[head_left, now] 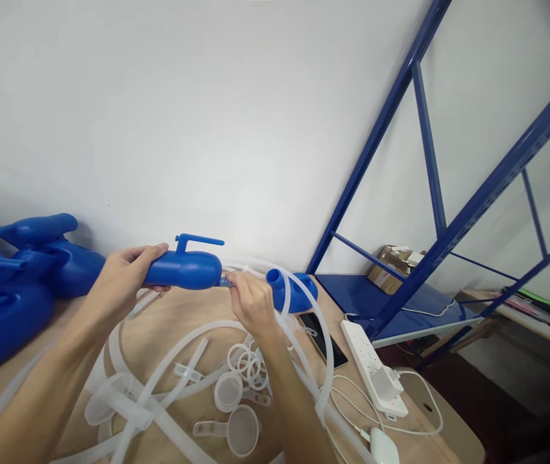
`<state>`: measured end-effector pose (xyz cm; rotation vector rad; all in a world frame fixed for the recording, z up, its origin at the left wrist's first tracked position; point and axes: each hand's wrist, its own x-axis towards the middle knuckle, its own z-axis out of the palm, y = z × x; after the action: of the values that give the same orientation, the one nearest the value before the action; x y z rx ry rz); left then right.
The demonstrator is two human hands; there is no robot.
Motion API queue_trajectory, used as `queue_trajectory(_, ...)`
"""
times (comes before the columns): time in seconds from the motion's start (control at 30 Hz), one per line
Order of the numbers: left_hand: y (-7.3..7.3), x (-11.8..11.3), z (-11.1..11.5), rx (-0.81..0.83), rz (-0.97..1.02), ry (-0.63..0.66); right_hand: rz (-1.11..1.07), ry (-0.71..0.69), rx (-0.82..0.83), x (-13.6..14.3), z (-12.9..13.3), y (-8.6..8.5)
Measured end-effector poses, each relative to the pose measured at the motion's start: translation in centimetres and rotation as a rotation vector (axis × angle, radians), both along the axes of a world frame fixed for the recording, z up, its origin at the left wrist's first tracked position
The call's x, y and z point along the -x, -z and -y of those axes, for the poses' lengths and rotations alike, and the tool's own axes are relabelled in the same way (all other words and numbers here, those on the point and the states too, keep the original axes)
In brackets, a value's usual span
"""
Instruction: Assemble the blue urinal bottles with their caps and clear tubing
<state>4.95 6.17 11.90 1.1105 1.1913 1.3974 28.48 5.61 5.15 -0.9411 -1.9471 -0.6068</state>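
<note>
Blue bottle point(192, 269) held sideways in midair

Left hand point(124, 274) has its fingers clamped round one end; the right hand point(251, 299) is pinching some clear-ish fitting point(225, 281) at the other, but those fingers cover most of it, so can't really tell what. Loose translucent caps point(243, 430) and tubes point(219, 325) sit below the fingers.

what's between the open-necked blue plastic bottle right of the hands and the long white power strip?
Head view: a flat black phone, crossed by a translucent plastic tube.
</note>
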Motion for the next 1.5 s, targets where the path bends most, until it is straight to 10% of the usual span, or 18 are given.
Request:
queue_trajectory(0.37,0.4,0.1,-0.6,0.015,-0.015,0.022,0.057,-0.144,-0.057,-0.7,-0.7,0.1)
queue_trajectory(0.57,1.0,0.6,-1.3,-0.011,-0.015,0.041,-0.098,-0.382,0.262,-1.9,-0.4,-0.3)
queue_trajectory(1.07,1.0,-1.5,1.2,-0.195,-0.192,0.18,-0.152,-0.179,0.443,-1.0,1.7,-2.3)
queue_trajectory(1.27,1.7,-1.5,1.4,-0.445,-0.475,0.093,-0.303,-0.402,0.889,-2.1,2.3,-3.6)
queue_trajectory(1.5,2.2,-0.1,1.5,-0.8,-0.535,0.332,-0.328,-0.719,1.448,-2.7,2.9,-4.4)
